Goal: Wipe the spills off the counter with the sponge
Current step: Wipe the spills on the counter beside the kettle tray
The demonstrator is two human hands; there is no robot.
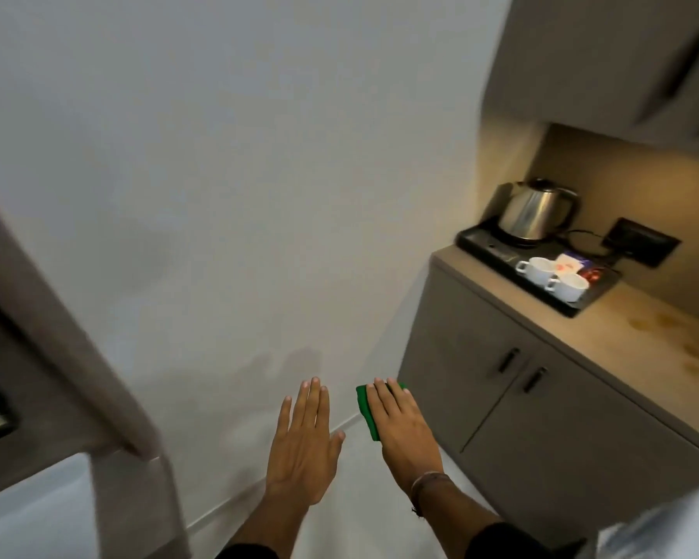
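My right hand (406,431) is held out flat in the air, palm down, with a green sponge (367,411) held under its fingers. My left hand (303,441) floats beside it, flat and holding nothing, fingers slightly spread. The beige counter (638,336) stands to the right, well apart from both hands. Brownish spill stains (662,322) mark its lit surface to the right of the tray, with more stains (693,357) closer to the front edge.
A black tray (485,246) at the counter's far end carries a steel kettle (535,209), two white cups (553,274) and sachets. A wall socket (640,242) sits behind it. Grey cabinet doors (521,397) with black handles are below. A white wall is ahead; a grey panel stands left.
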